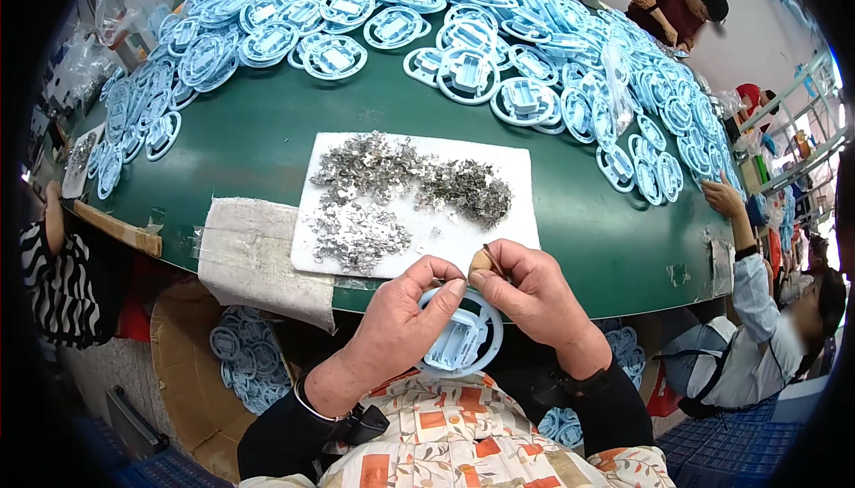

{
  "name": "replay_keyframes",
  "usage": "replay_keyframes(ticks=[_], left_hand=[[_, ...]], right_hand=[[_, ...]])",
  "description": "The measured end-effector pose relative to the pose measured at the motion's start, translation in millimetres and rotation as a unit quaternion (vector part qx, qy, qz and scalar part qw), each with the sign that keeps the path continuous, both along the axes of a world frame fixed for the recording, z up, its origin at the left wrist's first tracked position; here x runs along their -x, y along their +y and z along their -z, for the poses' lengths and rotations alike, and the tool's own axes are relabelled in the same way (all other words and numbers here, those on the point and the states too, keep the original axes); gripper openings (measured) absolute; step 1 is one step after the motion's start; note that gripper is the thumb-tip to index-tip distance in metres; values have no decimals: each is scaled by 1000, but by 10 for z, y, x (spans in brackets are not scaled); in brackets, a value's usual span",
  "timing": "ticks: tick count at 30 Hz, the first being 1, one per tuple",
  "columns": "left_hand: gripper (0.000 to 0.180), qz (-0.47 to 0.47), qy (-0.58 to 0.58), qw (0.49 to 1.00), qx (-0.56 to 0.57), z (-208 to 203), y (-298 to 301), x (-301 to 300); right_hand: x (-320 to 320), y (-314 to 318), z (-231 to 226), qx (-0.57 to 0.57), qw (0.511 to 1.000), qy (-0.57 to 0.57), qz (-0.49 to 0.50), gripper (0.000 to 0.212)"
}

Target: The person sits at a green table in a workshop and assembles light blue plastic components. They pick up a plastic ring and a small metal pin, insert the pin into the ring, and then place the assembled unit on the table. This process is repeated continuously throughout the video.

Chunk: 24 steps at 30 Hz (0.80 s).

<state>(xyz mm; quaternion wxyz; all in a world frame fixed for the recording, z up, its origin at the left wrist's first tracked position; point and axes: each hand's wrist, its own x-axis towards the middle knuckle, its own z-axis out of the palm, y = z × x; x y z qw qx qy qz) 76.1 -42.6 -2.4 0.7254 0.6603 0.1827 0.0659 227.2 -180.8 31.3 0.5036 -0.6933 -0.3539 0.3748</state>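
Note:
My left hand point(392, 323) pinches the upper left rim of a light blue plastic toy steering wheel point(459, 345), held over my lap at the table's near edge. The wheel's boxy, hollow middle faces up. Beside it, my right hand point(539, 296) is closed at the wheel's top right, its thumb and fingers close to the left fingertips. A thin brown strip point(493, 260) shows at the right fingertips; what else they grip is hidden. Just beyond lie small silvery metal pieces point(361, 234) in several heaps on a white foam board point(508, 163).
Many more blue wheels point(334, 58) are piled along the far side of the green table point(267, 127). A pale cloth point(258, 252) hangs over the near edge. Below left, a cardboard box point(183, 363) holds wheels. A co-worker point(757, 345) sits at right; other people are around the table.

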Motion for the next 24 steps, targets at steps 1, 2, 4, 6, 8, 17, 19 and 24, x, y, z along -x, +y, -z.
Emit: replay_keyframes(ticks=[1, 2, 4, 6, 8, 17, 19, 24], left_hand=[[17, -7, 0, 1000, 8, 8, 4, -7], [19, -14, 0, 1000, 16, 15, 13, -11], [25, -15, 30, 999, 0, 4, 38, -18], [27, -29, 23, 999, -34, 10, 39, -36], [29, -28, 33, 998, -50, -7, 32, -53], [30, -18, 65, 996, -62, 28, 47, -111], [30, -14, 60, 995, -73, 49, 45, -133], [28, -23, 78, 994, -77, 80, 49, -122]], right_hand=[[1, 1, -1, -7, 1000, 7, 16, 12], [-2, -4, -4, -14, 999, 13, 32, 12], [16, -62, -20, -8, 999, -37, 36, 11], [58, -133, -25, -3, 995, -87, 40, 10], [109, -163, 2, -15, 984, -177, 19, 9], [162, -118, 125, -64, 949, -308, -17, 14], [163, -101, 139, -57, 943, -327, -33, 15], [220, -49, 191, -51, 912, -406, -26, 17]])
